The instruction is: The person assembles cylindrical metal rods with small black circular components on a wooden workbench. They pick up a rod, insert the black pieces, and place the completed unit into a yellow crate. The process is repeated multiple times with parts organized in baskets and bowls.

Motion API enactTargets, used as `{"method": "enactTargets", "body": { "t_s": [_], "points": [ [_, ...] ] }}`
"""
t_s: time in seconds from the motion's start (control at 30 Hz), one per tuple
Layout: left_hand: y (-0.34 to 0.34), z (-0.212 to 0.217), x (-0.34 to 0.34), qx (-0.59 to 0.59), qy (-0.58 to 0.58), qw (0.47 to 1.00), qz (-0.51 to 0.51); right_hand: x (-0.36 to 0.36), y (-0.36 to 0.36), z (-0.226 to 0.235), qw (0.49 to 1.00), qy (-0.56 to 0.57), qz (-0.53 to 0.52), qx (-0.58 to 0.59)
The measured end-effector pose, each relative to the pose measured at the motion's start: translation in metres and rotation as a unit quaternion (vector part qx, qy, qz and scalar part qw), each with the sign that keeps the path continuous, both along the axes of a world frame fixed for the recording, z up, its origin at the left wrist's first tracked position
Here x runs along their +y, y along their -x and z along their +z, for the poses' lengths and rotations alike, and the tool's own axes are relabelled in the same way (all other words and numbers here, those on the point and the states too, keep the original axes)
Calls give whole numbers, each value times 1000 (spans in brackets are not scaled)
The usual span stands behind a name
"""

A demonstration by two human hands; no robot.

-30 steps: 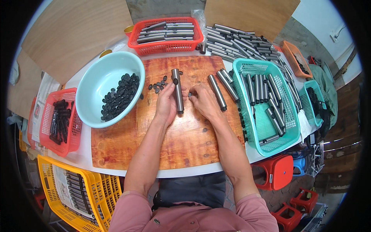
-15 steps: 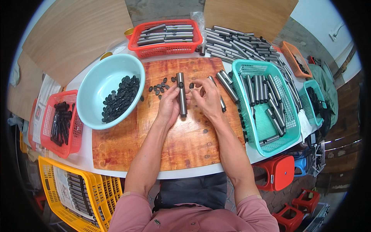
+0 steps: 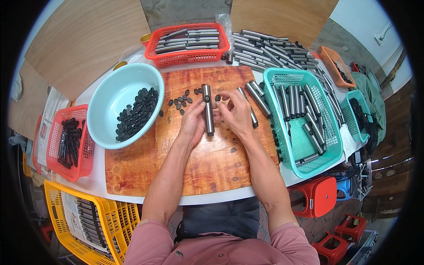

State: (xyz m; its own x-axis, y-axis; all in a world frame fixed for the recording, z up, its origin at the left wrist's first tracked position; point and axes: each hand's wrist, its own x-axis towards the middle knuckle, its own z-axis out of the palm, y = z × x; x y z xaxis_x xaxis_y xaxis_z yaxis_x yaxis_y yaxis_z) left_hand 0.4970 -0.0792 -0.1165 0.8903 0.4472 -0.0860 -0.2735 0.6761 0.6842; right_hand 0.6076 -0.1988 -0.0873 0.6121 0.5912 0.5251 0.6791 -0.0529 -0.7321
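My left hand (image 3: 193, 120) is closed round a silver metal tube (image 3: 209, 117) that stands nearly lengthwise over the wooden board, with a dark oval opening near its upper part. Just right of the tube, my right hand (image 3: 235, 112) pinches a small black oval piece (image 3: 217, 98) between its fingertips. Several matching black ovals (image 3: 180, 102) lie loose on the board left of the tube. Beyond my right hand, a few more silver tubes (image 3: 258, 98) rest on the board beside the teal basket.
A light blue basin (image 3: 99, 119) of black ovals stands left. The teal basket (image 3: 304, 165) at right and red basket (image 3: 190, 56) at the back hold tubes. Loose tubes (image 3: 274, 51) pile up behind. A yellow crate (image 3: 119, 229) sits low at left, a red stool (image 3: 322, 197) at right.
Almost nothing differs. Both hands keep their hold on the tube and the black oval, and the whole view has shifted very slightly.
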Motion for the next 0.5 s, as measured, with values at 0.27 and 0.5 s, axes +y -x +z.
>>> {"method": "enactTargets", "body": {
  "t_s": [0.27,0.5],
  "points": [
    [0,-2,0,-17,21,1000,-2,0,-1,-1,1000,2,-4,13],
    [1,4,-2,-9,9,1000,-6,0,0,0,1000,0,-7,-3]
  ]
}}
